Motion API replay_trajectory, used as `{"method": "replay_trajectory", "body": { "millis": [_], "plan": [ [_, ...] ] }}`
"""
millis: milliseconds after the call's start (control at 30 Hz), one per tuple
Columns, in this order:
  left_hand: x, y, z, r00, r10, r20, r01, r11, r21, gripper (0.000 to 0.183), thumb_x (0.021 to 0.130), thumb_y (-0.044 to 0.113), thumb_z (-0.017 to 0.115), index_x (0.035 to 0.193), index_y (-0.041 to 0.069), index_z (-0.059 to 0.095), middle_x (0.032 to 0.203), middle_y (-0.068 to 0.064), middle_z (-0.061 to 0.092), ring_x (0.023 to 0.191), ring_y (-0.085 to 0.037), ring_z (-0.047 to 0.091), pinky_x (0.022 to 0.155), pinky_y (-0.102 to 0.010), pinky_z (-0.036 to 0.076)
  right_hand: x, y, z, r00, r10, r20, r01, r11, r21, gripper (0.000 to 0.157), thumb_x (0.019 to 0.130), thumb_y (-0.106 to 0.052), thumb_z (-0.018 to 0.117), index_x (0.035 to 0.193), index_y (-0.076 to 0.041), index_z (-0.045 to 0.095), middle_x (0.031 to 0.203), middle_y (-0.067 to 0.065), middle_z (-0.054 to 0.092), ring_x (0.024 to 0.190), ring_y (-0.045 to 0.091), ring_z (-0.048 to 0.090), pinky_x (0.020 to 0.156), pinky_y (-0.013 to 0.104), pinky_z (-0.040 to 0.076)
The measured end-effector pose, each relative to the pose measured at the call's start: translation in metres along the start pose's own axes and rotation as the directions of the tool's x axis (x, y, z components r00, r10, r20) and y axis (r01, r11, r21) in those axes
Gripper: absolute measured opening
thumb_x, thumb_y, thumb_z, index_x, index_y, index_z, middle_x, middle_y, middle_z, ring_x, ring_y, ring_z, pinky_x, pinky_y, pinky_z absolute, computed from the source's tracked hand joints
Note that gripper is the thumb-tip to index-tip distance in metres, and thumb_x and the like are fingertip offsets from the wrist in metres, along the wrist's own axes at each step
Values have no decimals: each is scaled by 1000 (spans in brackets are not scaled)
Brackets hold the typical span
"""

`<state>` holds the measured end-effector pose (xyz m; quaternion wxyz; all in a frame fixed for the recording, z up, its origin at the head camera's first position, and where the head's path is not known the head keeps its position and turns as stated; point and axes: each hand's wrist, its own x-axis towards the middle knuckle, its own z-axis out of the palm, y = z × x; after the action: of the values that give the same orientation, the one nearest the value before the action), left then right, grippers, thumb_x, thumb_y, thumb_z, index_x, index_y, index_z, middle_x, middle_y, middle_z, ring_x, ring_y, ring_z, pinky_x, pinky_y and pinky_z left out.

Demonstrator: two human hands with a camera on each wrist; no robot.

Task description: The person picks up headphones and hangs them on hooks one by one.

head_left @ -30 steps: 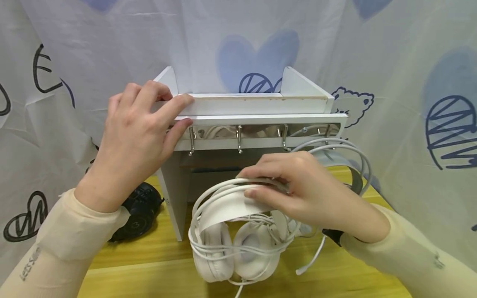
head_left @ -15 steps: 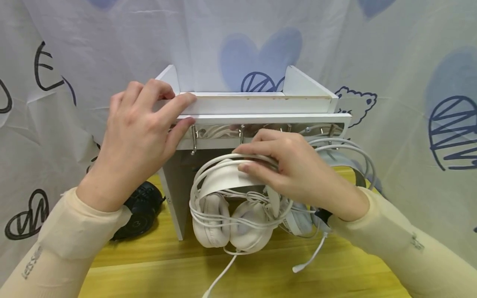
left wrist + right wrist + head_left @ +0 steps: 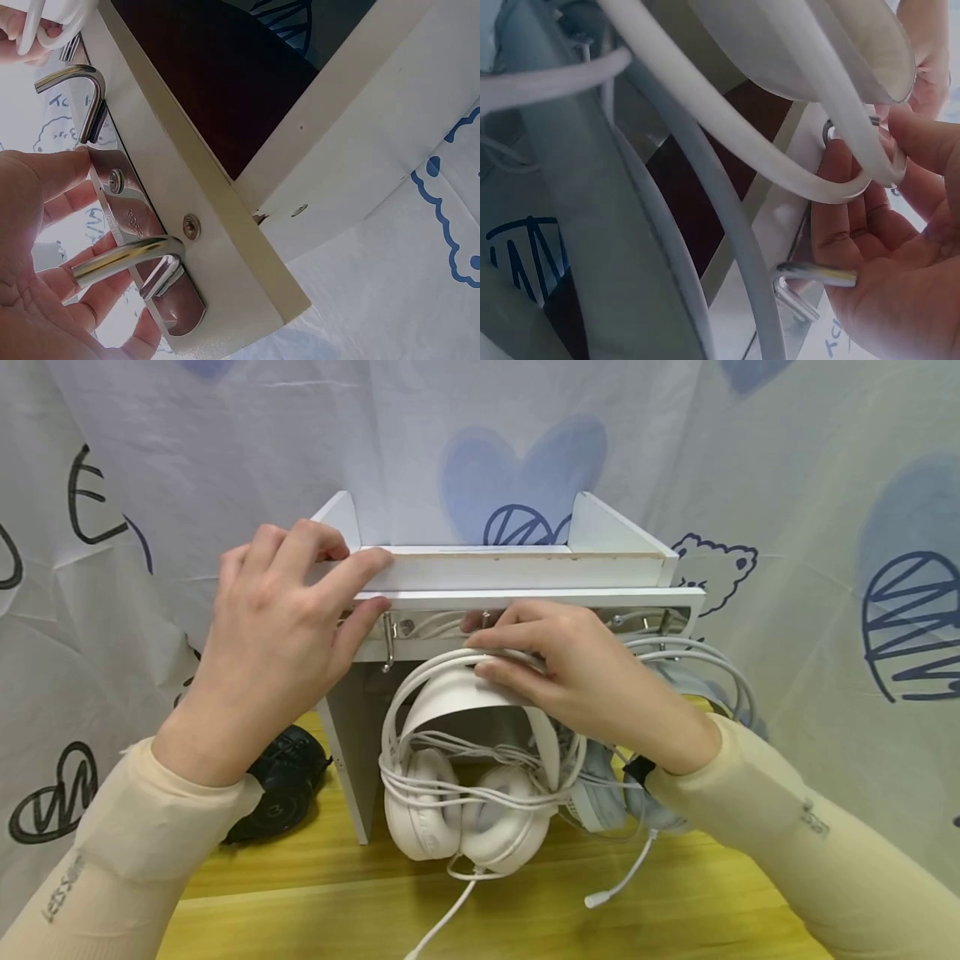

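My left hand [image 3: 273, 618] grips the left end of the white shelf [image 3: 525, 572], index finger above the ledge and thumb below it. My right hand [image 3: 577, 660] pinches the top of white headphones [image 3: 427, 802] and their white bands in front of the hook rail. The earcups hang down, wrapped in loops of white cable. One metal hook [image 3: 388, 643] shows bare between my hands; in the left wrist view a curved hook [image 3: 131, 259] sits close to my fingers. In the right wrist view a hook [image 3: 817, 274] stands beside the bands [image 3: 765, 157]. My right hand hides part of the rail.
Grey-blue headphones [image 3: 600, 797] hang at the shelf's right, partly behind my right forearm, their white-tipped cable [image 3: 597, 900] dangling. A black rounded device [image 3: 281, 789] lies on the yellow wooden table [image 3: 300, 918] at left. Printed cloth [image 3: 795, 610] surrounds the shelf.
My right hand has raised the white headphones from low in front of the shelf up to the hook rail. My left hand has kept its place.
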<state>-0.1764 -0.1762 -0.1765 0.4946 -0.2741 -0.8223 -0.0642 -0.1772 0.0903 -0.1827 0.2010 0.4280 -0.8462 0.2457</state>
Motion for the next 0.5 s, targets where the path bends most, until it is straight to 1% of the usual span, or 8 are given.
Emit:
{"method": "replay_trajectory", "body": {
  "millis": [167,267,400,500],
  "plan": [
    [0,0,0,1000,1,6,-1,1000,2,30,93,25,72,122,18,68,110,-15,58,92,-39,46,77,-58,39,2,1,3,1000,-23,-3,23,1000,-17,27,95,-20,70,121,-13,74,112,-3,71,85,7,60,73,27,50],
    [0,0,0,1000,2,10,-2,1000,6,30,93,24,72,122,18,68,110,-15,57,92,-39,46,78,-59,39,2,2,4,999,-38,3,38,999,-10,29,94,-20,72,122,-13,74,116,-3,70,92,8,63,77,27,51],
    [0,0,-1,1000,2,4,-2,1000,8,30,93,24,72,122,18,69,109,-16,58,92,-39,46,78,-60,39,3,1,6,997,-82,15,82,996,-23,26,92,-20,74,117,-15,76,119,-1,68,111,13,64,84,28,51],
    [0,1,-1,1000,7,3,-7,1000,8,29,94,24,72,122,18,69,109,-16,58,92,-39,46,78,-59,39,2,0,6,995,-98,2,98,994,-57,25,89,-21,77,114,-16,77,116,-1,67,110,13,63,85,29,50]
  ]
}}
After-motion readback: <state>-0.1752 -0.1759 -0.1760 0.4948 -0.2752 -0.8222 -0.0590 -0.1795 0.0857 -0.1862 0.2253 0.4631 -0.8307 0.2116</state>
